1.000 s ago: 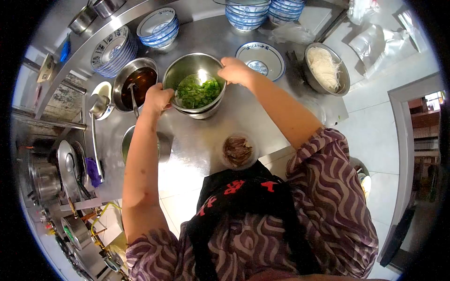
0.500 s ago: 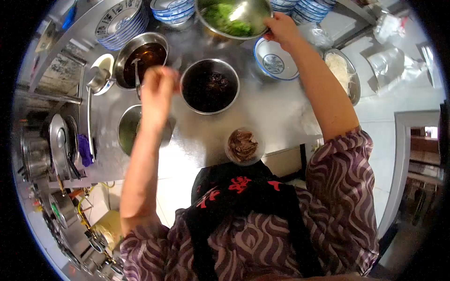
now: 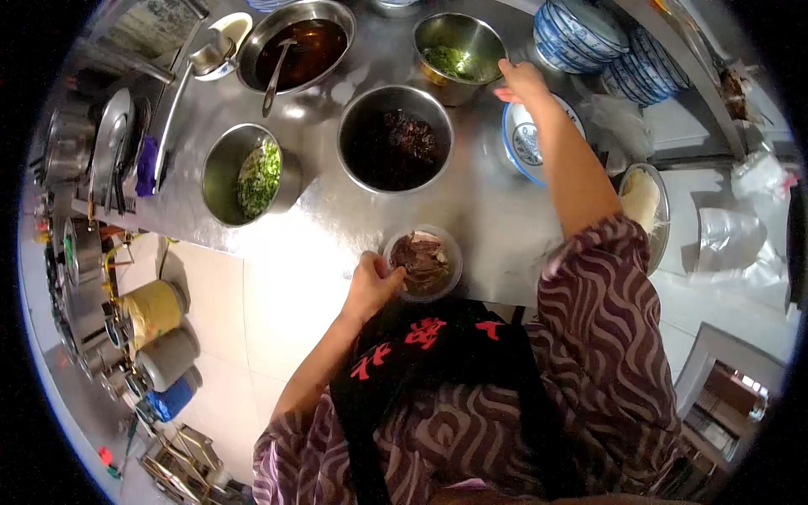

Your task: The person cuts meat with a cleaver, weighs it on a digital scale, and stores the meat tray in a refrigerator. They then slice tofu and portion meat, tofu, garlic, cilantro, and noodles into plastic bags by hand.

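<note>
With thumb and fingers, my left hand pinches the left rim of a small clear bowl of sliced meat near the table's front edge. My right hand touches the right rim of a steel bowl of green leaves at the back. In front of that bowl stands a steel bowl with dark contents. A steel pot of chopped greens is to the left. A blue and white bowl sits partly under my right forearm.
A wide bowl of brown liquid with a spoon stands at the back left, beside a ladle. Stacked blue and white bowls are at the back right. White noodles lie in a bowl at the right.
The bowl of green leaves was lifted off the dark bowl and now stands behind it. My left hand let go of it and moved down to the meat bowl. The view has shifted.
</note>
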A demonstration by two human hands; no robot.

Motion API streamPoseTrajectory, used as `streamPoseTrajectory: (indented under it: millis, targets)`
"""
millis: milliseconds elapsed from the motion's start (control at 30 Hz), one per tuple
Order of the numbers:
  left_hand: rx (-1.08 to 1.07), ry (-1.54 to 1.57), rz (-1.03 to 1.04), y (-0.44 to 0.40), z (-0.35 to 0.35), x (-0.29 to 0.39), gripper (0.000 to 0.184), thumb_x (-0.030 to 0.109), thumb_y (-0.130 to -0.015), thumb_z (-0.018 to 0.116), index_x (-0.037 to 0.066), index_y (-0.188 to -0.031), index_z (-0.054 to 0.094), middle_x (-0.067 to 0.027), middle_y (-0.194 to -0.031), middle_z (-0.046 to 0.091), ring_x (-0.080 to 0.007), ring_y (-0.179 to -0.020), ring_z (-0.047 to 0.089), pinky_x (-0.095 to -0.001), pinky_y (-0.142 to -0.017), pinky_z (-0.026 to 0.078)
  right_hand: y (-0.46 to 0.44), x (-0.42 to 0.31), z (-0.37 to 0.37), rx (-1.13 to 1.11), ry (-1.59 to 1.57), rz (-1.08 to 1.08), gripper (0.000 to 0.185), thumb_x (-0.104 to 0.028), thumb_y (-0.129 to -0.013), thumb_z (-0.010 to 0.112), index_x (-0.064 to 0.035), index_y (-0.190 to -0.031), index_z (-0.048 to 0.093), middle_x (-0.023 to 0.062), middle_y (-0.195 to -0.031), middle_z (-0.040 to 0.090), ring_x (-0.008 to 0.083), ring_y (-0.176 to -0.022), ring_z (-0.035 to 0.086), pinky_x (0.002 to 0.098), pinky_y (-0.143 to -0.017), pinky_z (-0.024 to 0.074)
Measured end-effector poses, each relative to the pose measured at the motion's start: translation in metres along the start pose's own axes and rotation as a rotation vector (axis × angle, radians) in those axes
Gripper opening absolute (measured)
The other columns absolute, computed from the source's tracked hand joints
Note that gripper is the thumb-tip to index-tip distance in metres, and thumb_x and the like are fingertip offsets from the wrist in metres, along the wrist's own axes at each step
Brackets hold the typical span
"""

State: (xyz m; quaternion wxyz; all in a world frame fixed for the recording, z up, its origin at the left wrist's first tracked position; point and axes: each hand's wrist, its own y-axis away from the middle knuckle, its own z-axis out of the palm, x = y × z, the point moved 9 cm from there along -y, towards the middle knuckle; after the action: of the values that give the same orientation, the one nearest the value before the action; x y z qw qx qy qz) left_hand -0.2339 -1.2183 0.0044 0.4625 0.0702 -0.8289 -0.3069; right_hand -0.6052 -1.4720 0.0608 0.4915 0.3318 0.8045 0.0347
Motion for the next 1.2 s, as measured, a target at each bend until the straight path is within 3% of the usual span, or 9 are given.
streamPoseTrajectory:
  millis: [33,133,200,267,400,500,667,933,1200]
  targets:
    - [-0.007,0.171,0.025,-0.009,0.009,-0.013,0.028,0.018,-0.074,0.067,-0.002,-0.085,0.049,-0.0137,-0.069,0.055,-0.0236,-0.064,0.055,-0.033,-0.06,0.046,0.007,-0.025,-0.012,0.199,0.473,-0.309,0.039,-0.028,-0.085,0.058,0.0054,-0.104,0.055,0.0236,-0.1,0.06,0.033,-0.088,0.062,0.0385,-0.075,0.0515]
    - [0.074,0.022,0.165,-0.018,0.004,0.005,0.022,0.013,-0.074,0.062,-0.002,-0.084,0.05,-0.0139,-0.068,0.055,-0.0246,-0.065,0.055,-0.0336,-0.061,0.046,0.106,-0.083,-0.001,0.333,0.578,-1.016,0.027,-0.023,-0.082,0.061,-0.0044,-0.102,0.059,0.0135,-0.093,0.06,0.0234,-0.075,0.062,0.0347,-0.063,0.0494]
    - [0.079,0.008,0.23,-0.023,0.001,0.017,0.021,0.013,-0.076,0.062,-0.002,-0.084,0.051,-0.0134,-0.068,0.056,-0.0229,-0.062,0.056,-0.033,-0.059,0.046,0.143,-0.08,0.057,-0.126,0.491,-1.045,0.02,-0.019,-0.079,0.062,-0.0067,-0.095,0.063,0.0138,-0.094,0.06,0.0263,-0.081,0.06,0.0366,-0.069,0.0493]
    - [0.064,0.041,0.246,-0.025,-0.001,0.028,0.02,0.013,-0.078,0.061,-0.003,-0.086,0.051,-0.0125,-0.068,0.056,-0.0208,-0.06,0.056,-0.0319,-0.057,0.047,0.176,-0.06,0.127,-0.476,0.905,-1.028,0.02,-0.015,-0.078,0.062,-0.0059,-0.096,0.063,0.0147,-0.094,0.06,0.0281,-0.087,0.06,0.0389,-0.072,0.0498]
    - [-0.007,0.193,0.254,-0.025,-0.001,0.033,0.022,0.015,-0.085,0.058,-0.004,-0.093,0.05,-0.0106,-0.072,0.057,-0.0162,-0.058,0.057,-0.028,-0.053,0.047,0.137,0.025,0.208,-0.545,1.428,-0.596,0.021,-0.012,-0.082,0.053,-0.0033,-0.097,0.064,0.017,-0.102,0.062,0.0312,-0.096,0.059,0.0396,-0.079,0.0504]
    - [-0.073,0.25,0.24,-0.022,-0.001,0.018,0.024,0.016,-0.088,0.056,-0.004,-0.098,0.049,-0.011,-0.076,0.057,-0.0156,-0.06,0.058,-0.0264,-0.053,0.048,0.144,0.028,0.229,-0.515,1.483,-0.784,0.022,-0.01,-0.082,0.049,-0.0032,-0.097,0.065,0.0178,-0.105,0.061,0.0328,-0.096,0.059,0.0394,-0.08,0.0502]
    - [-0.14,0.363,0.117,-0.015,-0.014,-0.005,0.023,0.016,-0.089,0.055,-0.004,-0.1,0.05,-0.0118,-0.081,0.058,-0.0157,-0.063,0.059,-0.0259,-0.056,0.049,0.154,-0.012,0.195,-0.63,0.982,-0.754,0.023,-0.006,-0.078,0.056,0.0058,-0.096,0.062,0.0207,-0.094,0.063,0.0303,-0.081,0.064,0.0383,-0.072,0.0527]
    - [-0.129,0.459,0.053,-0.016,-0.046,-0.044,0.017,0.013,-0.089,0.053,-0.003,-0.095,0.052,-0.0072,-0.077,0.056,-0.0125,-0.063,0.056,-0.0247,-0.059,0.048,0.162,-0.014,0.154,-0.771,-0.436,0.135,0.019,-0.004,-0.086,0.052,0.0034,-0.102,0.056,0.0098,-0.094,0.057,0.0175,-0.078,0.059,0.0286,-0.066,0.0544]
    - [-0.176,0.453,0.038,-0.013,-0.059,-0.057,0.016,0.013,-0.089,0.053,-0.001,-0.096,0.053,-0.0068,-0.08,0.057,-0.013,-0.066,0.058,-0.0242,-0.059,0.048,0.175,-0.012,0.149,-0.799,-0.561,0.123,0.029,-0.006,-0.089,0.049,-0.0009,-0.117,0.052,0.01,-0.11,0.057,0.0201,-0.093,0.06,0.0338,-0.085,0.0495]
